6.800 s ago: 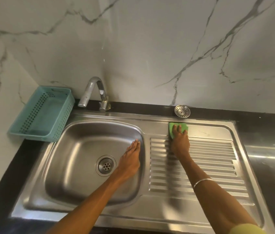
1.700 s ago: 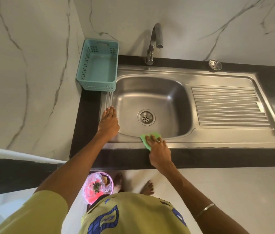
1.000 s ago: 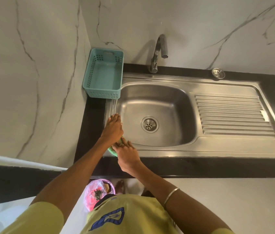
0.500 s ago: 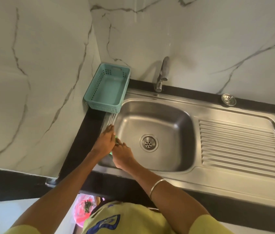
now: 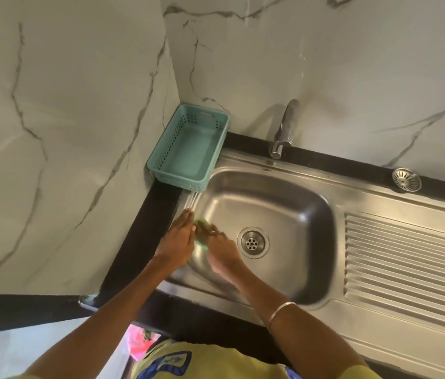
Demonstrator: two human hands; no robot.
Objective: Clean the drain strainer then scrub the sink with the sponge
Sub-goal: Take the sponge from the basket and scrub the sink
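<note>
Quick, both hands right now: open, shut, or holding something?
Left hand: open, fingers straight, resting flat on the sink's left rim.
Right hand: pressing the green sponge against the basin's left wall; its grip cannot be told through blur.

You have the green sponge [image 5: 201, 231] at the left rim of the steel sink [image 5: 284, 192], mostly hidden between your hands, so its shape is hard to judge. The round metal drain strainer [image 5: 406, 179] lies apart on the dark table strip at the sink's back edge, beyond the ribbed drainboard [image 5: 412, 266]. The open drain [image 5: 252, 242] sits mid-basin.
</note>
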